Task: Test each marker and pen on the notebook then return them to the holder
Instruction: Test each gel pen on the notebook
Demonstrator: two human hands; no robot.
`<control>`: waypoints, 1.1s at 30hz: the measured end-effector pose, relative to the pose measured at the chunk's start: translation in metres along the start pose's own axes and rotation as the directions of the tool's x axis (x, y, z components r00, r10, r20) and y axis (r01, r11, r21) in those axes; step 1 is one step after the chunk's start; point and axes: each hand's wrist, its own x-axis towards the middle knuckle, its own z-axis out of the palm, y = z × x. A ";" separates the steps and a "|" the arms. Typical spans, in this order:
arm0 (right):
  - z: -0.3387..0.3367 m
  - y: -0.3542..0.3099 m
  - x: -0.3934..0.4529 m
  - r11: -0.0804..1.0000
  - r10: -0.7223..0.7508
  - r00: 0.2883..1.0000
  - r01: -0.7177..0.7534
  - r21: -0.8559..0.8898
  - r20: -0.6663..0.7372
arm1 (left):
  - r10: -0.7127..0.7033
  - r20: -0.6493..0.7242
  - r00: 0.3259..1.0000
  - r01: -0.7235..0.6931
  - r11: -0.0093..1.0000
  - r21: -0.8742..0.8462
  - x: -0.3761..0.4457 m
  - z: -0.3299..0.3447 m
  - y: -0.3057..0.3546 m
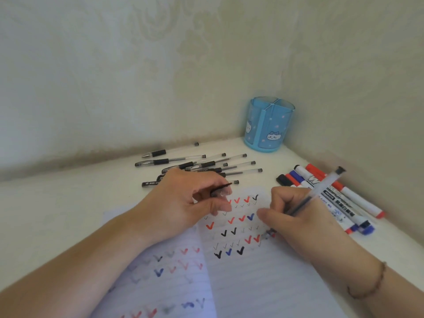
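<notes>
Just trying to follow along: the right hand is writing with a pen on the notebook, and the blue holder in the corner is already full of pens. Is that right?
Not quite. The head view shows the blue holder with no pens standing in it; the pens lie on the table beside it. The rest holds: the right hand holds a pen with its tip on the notebook.

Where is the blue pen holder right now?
The blue pen holder stands upright in the far wall corner, behind the loose pens and markers.
</notes>
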 end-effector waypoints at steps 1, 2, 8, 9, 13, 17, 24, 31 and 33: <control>-0.001 -0.002 0.000 0.995 -0.009 1.000 0.010 0.098 -0.014 | 0.024 -0.008 1.000 -0.023 0.999 0.036 0.000 0.000 -0.001; -0.003 -0.005 -0.001 0.979 -0.025 1.000 0.026 0.202 -0.008 | 0.042 -0.008 0.999 -0.041 0.995 0.086 0.000 0.000 -0.002; -0.011 -0.009 0.000 0.868 -0.127 0.986 0.059 0.494 0.105 | 0.054 0.005 0.999 -0.055 0.985 0.161 0.001 -0.001 -0.007; -0.011 -0.008 -0.001 0.864 -0.132 0.986 0.065 0.500 0.099 | 0.060 0.010 0.998 -0.061 0.985 0.158 0.001 -0.001 -0.006; -0.008 -0.007 -0.001 0.875 -0.127 0.984 0.053 0.481 0.122 | 0.085 0.047 0.995 -0.091 0.987 0.134 -0.001 0.000 -0.003; -0.004 -0.006 0.000 0.896 -0.127 0.969 0.021 0.444 0.210 | 0.167 0.107 0.980 -0.181 0.974 0.137 -0.002 0.003 0.000; 0.006 -0.014 -0.005 0.852 -0.080 0.985 -0.011 0.524 0.151 | 0.164 0.173 0.971 -0.170 0.985 0.019 -0.005 0.008 0.000; 0.009 -0.010 -0.011 0.869 -0.180 0.980 0.117 0.480 0.086 | 0.195 0.144 0.970 -0.191 0.981 -0.043 -0.003 0.010 0.006; 0.009 -0.009 -0.009 0.892 -0.204 0.977 0.162 0.422 0.057 | 0.182 0.134 0.974 -0.177 0.983 -0.047 0.001 0.011 0.007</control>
